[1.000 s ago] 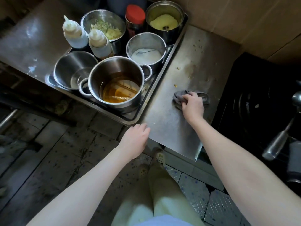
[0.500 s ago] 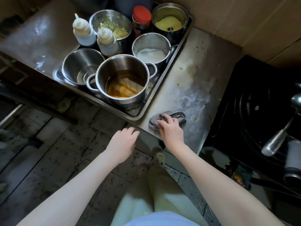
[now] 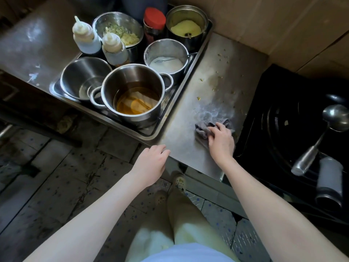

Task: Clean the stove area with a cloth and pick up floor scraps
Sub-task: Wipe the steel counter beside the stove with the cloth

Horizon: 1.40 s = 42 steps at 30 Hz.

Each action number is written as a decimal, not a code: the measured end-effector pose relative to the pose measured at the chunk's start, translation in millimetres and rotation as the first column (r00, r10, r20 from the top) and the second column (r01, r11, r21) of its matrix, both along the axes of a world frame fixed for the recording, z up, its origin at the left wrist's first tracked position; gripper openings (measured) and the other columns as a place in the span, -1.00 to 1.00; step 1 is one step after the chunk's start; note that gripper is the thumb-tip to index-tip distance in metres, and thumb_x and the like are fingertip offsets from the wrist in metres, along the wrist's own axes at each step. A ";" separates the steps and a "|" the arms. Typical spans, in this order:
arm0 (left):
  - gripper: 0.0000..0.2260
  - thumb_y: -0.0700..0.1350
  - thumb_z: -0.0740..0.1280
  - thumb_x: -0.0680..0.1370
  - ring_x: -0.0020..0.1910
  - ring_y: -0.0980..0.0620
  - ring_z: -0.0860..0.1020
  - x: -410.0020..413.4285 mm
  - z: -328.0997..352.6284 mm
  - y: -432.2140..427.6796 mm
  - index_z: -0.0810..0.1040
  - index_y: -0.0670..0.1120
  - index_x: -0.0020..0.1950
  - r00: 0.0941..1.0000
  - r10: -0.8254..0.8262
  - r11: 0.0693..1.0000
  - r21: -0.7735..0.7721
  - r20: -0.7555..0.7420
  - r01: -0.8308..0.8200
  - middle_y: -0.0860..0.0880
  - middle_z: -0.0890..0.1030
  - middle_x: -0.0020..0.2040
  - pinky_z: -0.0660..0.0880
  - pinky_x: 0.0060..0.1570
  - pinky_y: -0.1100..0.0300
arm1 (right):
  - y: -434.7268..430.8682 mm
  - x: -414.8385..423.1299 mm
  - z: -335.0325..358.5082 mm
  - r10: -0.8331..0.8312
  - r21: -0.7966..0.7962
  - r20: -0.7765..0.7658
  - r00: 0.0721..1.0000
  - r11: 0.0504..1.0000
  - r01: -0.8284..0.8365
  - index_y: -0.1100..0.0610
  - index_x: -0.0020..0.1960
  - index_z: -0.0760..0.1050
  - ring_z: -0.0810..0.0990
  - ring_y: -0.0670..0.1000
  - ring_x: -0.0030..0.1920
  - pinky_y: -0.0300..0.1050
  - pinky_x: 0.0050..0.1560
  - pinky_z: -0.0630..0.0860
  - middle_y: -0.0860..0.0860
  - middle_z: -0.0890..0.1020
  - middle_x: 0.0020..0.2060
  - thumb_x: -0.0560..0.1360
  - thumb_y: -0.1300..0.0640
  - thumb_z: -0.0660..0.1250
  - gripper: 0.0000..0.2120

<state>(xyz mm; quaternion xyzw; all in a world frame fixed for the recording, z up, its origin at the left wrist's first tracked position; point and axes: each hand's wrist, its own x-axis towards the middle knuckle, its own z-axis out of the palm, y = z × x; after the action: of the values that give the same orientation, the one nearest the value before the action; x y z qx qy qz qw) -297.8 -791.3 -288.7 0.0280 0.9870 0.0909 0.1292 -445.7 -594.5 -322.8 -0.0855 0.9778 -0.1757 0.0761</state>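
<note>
P1: Cloth's moved. The crumpled grey cloth (image 3: 203, 127) was by the tray corner half a sec ago and is now further right, nearer the black stove (image 3: 273, 103). The right hand (image 3: 221, 142) went w/ it.

P2: Hands?

P1: The right hand's fingers are curled over the cloth, pressing it on the steel surface (image 3: 179, 133), w/ a smeared wet patch just beyond it. The left hand (image 3: 151, 165) is slack, fingers loosely bent, nothing in it, at the surface's near edge. Can't tell if it's touching.

P2: Containers?

P1: All in the rectangular steel tray (image 3: 75, 101), left of the cloth.
- Front: big two-handled steel pot (image 3: 132, 95) w/ amber liquid and pale pieces in it.
- Just left of it: round steel bowl (image 3: 85, 78), shiny inside, contents unclear.
- Behind the big pot: smaller steel pot (image 3: 166, 55) w/ white stuff & a spoon.
- Back row: wide steel bowl (image 3: 119, 29) of chopped pale-green & yellow bits, a dark jar w/ red lid (image 3: 154, 21), and a tall steel pot (image 3: 186, 21) of yellow powder or paste, can't tell which.
- Also a translucent squeeze bottle (image 3: 86, 37) & a second squeeze bottle (image 3: 114, 49), both w/ pale contents.

P2: Scraps?

P1: Small yellowish scraps (image 3: 198, 98) are scattered on the surface beyond the cloth. A steel ladle (image 3: 335, 116) lies over the stove.
</note>
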 end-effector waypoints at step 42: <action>-0.67 -0.15 0.19 0.54 0.27 -0.14 0.42 -213.7 -16.4 32.0 0.34 -0.10 0.30 0.996 -0.066 0.997 -0.039 -0.054 0.064 -0.13 0.39 0.32 0.40 0.03 0.05 | 3.9 -211.3 -8.0 -0.259 0.099 -0.122 0.958 0.957 0.271 0.18 0.12 0.54 0.42 0.25 0.17 0.06 -0.01 0.44 0.18 0.42 0.25 0.55 0.27 0.11 -0.73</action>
<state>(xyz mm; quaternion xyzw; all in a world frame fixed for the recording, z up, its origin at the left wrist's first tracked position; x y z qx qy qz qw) -511.5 -759.3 -305.1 0.0602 0.9904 0.0672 0.1051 -657.1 -590.7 -330.8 0.0417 0.9915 -0.1228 0.0039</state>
